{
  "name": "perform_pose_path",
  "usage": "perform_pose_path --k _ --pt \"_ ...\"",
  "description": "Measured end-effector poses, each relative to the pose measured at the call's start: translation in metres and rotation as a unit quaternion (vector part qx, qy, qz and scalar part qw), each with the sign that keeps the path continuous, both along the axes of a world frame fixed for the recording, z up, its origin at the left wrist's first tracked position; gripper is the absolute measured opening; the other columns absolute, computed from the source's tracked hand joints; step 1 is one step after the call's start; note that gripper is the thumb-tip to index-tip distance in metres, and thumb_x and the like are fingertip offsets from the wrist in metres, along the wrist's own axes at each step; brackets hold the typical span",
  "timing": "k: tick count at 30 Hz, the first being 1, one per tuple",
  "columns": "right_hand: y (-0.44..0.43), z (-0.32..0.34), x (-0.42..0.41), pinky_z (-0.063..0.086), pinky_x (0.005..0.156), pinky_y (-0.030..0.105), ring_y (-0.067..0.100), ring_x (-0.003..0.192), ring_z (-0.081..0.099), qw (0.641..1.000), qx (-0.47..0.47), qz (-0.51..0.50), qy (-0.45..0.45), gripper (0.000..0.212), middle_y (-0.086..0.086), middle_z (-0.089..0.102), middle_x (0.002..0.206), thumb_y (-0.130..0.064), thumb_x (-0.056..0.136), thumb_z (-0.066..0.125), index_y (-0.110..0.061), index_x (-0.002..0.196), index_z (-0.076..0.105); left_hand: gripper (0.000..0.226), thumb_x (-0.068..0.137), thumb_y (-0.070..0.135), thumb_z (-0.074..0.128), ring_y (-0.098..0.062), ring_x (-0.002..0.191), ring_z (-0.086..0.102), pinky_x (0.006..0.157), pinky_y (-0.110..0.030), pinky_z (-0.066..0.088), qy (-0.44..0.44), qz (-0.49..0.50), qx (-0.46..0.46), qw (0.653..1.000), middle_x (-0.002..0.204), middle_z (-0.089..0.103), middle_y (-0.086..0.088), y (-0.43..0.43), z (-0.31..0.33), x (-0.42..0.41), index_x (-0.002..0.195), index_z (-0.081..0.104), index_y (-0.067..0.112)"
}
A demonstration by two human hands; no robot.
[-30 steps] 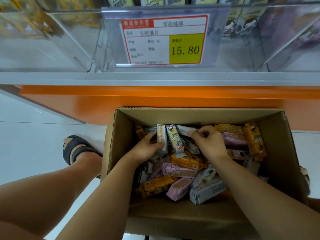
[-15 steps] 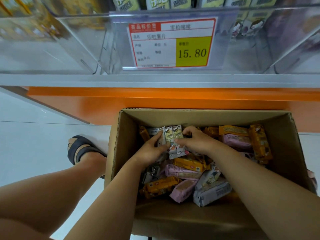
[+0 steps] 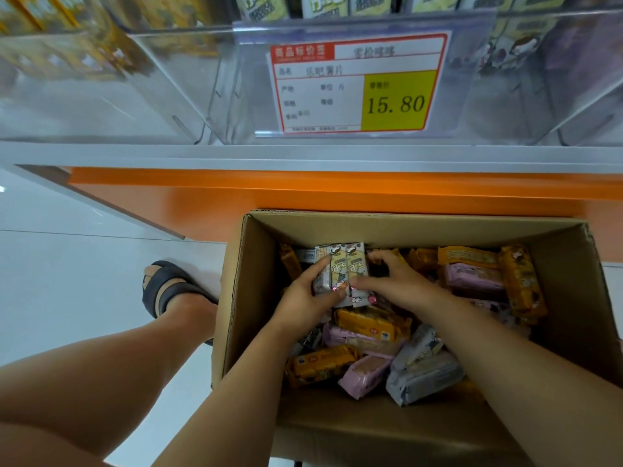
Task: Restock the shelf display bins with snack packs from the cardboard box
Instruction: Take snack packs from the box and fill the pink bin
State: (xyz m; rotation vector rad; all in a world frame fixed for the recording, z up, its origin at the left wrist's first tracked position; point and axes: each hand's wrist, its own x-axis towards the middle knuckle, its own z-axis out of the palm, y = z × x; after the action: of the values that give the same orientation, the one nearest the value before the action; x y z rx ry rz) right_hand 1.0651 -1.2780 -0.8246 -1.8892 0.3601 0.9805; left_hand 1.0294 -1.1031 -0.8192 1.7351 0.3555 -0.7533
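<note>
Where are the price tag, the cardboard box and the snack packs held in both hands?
price tag (image 3: 357, 84): head view, its white middle field.
cardboard box (image 3: 404, 230): head view, far inner wall.
snack packs (image 3: 340, 267): head view, front of the middle pack.

box (image 3: 414, 227) below shelf bins (image 3: 175, 85); snack packs (image 3: 371, 323) inside; foot (image 3: 175, 294) left

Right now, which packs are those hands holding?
Find the cardboard box below the orange ledge. At its far left, the left hand and right hand hold a bundle of slim packs. They're pale with cartoon figures, unlike surrounding orange packs and pink packs.
</note>
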Motion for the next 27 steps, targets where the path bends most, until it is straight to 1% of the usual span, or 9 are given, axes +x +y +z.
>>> perform_pose_path --k 4,8,11,13,15,18,21,24,27 --pt "-0.003 -0.001 -0.001 0.039 0.103 0.039 0.025 0.131 0.04 0.998 0.041 -0.045 0.02 0.071 0.001 0.035 0.148 -0.043 0.076 0.075 -0.03 0.137 0.041 0.061 0.091 0.013 0.063 0.023 0.079 0.052 0.067 -0.001 0.044 0.001 0.02 -0.018 1.0 0.12 0.05 0.02 0.0 0.002 0.0 0.142 0.036 0.031" --pt "-0.001 0.002 -0.002 0.042 0.103 0.048 0.026 0.125 0.046 0.993 0.07 -0.091 0.037 0.071 0.001 0.041 0.142 -0.044 0.07 0.08 -0.033 0.132 0.046 0.057 0.092 0.015 0.063 0.02 0.082 0.054 0.069 -0.001 0.044 0.0 0.041 -0.027 0.999 0.109 0.049 0.027 -0.002 0.008 0.0 0.142 0.039 0.031" --pt "0.002 0.008 -0.007 0.045 0.099 0.046 0.024 0.12 0.05 0.991 0.075 -0.108 0.029 0.068 0.001 0.046 0.137 -0.039 0.073 0.079 -0.031 0.131 0.046 0.056 0.091 0.017 0.064 0.0 0.106 0.058 0.086 -0.016 0.05 -0.007 0.059 -0.036 0.998 0.128 0.056 0.007 -0.002 0.012 0.0 0.141 0.041 0.03" --pt "0.003 0.015 -0.012 0.048 0.096 0.044 0.023 0.116 0.053 0.988 0.092 -0.123 0.026 0.066 0.002 0.049 0.135 -0.035 0.075 0.078 -0.03 0.132 0.045 0.057 0.091 0.016 0.064 -0.011 0.111 0.06 0.093 -0.027 0.051 -0.004 0.07 -0.047 0.996 0.13 0.057 -0.001 -0.002 0.018 -0.001 0.142 0.041 0.027" --pt "0.004 0.026 -0.017 0.049 0.095 0.045 0.023 0.112 0.057 0.985 0.104 -0.136 0.017 0.066 0.003 0.053 0.132 -0.034 0.074 0.078 -0.03 0.131 0.045 0.056 0.091 0.016 0.064 -0.015 0.111 0.061 0.095 -0.031 0.051 -0.006 0.076 -0.061 0.995 0.129 0.059 -0.003 -0.002 0.026 -0.003 0.141 0.041 0.027" --pt "0.003 0.044 -0.023 0.051 0.093 0.051 0.026 0.104 0.063 0.982 0.11 -0.151 0.007 0.067 0.005 0.061 0.122 -0.036 0.07 0.077 -0.031 0.129 0.046 0.051 0.091 0.02 0.064 -0.02 0.108 0.064 0.091 -0.037 0.054 0.006 0.088 -0.097 0.991 0.127 0.062 -0.005 -0.005 0.04 -0.007 0.137 0.045 0.03" --pt "0.001 0.07 -0.03 0.054 0.087 0.047 0.027 0.097 0.066 0.978 0.118 -0.169 -0.007 0.054 0.007 0.066 0.113 -0.025 0.082 0.072 -0.03 0.128 0.046 0.043 0.093 0.019 0.061 -0.021 0.096 0.07 0.072 -0.034 0.058 0.017 0.125 -0.133 0.983 0.113 0.07 -0.004 -0.01 0.062 -0.012 0.133 0.05 0.03" --pt "-0.002 0.1 -0.04 0.056 0.08 0.04 0.025 0.092 0.067 0.976 0.128 -0.176 -0.029 0.051 0.008 0.067 0.109 -0.021 0.085 0.07 -0.028 0.129 0.045 0.042 0.092 0.018 0.061 -0.021 0.095 0.07 0.076 -0.04 0.059 0.018 0.146 -0.163 0.975 0.108 0.071 -0.004 -0.014 0.086 -0.022 0.131 0.053 0.031" --pt "-0.005 0.129 -0.054 0.056 0.079 0.04 0.025 0.092 0.068 0.975 0.136 -0.169 -0.055 0.052 0.009 0.068 0.106 -0.02 0.085 0.07 -0.028 0.13 0.044 0.036 0.093 0.014 0.059 -0.02 0.09 0.071 0.073 -0.038 0.06 0.008 0.145 -0.199 0.969 0.096 0.075 -0.003 -0.018 0.111 -0.033 0.125 0.055 0.03"
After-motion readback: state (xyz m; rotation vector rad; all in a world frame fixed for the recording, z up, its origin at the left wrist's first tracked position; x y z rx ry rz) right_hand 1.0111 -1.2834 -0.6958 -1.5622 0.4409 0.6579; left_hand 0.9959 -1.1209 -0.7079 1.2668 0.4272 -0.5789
